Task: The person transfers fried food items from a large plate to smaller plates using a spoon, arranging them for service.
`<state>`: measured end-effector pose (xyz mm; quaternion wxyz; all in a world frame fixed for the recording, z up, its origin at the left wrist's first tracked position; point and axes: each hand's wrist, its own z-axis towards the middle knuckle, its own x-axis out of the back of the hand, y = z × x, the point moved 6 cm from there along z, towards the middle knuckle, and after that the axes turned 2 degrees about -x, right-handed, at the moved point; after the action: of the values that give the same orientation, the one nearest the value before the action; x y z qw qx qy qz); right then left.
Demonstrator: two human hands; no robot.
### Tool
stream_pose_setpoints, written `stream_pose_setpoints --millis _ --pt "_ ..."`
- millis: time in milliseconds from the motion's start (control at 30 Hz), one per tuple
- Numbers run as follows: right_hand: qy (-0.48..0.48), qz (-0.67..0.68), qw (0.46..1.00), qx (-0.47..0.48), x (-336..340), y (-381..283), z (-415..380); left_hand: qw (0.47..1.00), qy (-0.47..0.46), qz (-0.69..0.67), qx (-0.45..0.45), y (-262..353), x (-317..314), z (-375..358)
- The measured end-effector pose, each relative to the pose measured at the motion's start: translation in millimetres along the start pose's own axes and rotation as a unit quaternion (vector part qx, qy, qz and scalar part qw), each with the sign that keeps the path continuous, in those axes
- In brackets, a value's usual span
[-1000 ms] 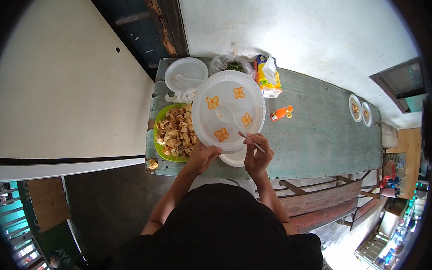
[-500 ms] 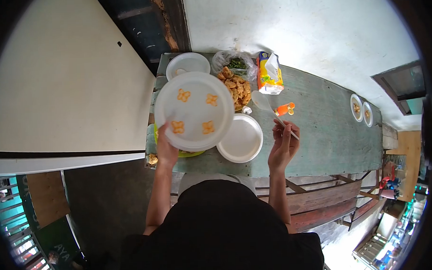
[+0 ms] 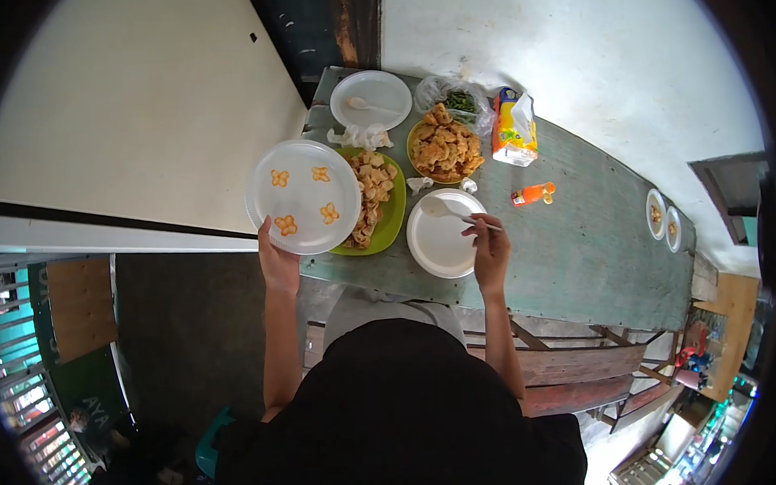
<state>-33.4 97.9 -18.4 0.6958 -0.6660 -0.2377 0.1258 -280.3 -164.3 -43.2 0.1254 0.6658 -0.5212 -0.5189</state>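
My left hand (image 3: 279, 262) grips the lower edge of a round white plate (image 3: 303, 198) bearing several orange flower-shaped marks. That plate is raised at the table's left end and overlaps a green plate (image 3: 396, 216) heaped with pale brown food pieces (image 3: 374, 185). In my right hand (image 3: 493, 258) is a white plastic spoon (image 3: 436, 207), its handle pinched between the fingers. The spoon's bowl hangs over a bare white plate (image 3: 439, 247) near the table's front edge.
Behind stand a yellow dish of fried food (image 3: 444, 146), a bag of green vegetables (image 3: 458, 101), a tissue pack (image 3: 514, 131) and a white plate with a spoon (image 3: 382, 82). An orange bottle (image 3: 532, 195) lies to the right. Two small plates (image 3: 655, 216) sit at the far right.
My left hand has moved the marked plate leftward, uncovering the food on the green plate. My right hand has brought the spoon left over the bare white plate. The view has shifted.
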Motion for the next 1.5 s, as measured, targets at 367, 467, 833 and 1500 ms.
stream_pose_setpoints --millis 367,467,833,1500 --pt "-0.093 -0.186 0.976 0.071 -93.4 55.0 5.1 0.992 0.105 0.019 -0.069 16.8 47.3 -33.9" --pt "-0.085 -0.117 0.989 0.019 -107.0 84.9 4.7 0.99 0.121 0.024 -0.072 20.6 55.2 -38.5" --pt "-0.089 0.109 0.982 -0.127 -111.4 145.0 -17.2 0.99 0.128 -0.001 -0.057 19.0 83.2 -42.1" --pt "-0.08 0.193 0.962 -0.176 -90.3 130.5 -15.2 0.998 0.053 -0.036 -0.015 -19.0 105.5 -20.4"
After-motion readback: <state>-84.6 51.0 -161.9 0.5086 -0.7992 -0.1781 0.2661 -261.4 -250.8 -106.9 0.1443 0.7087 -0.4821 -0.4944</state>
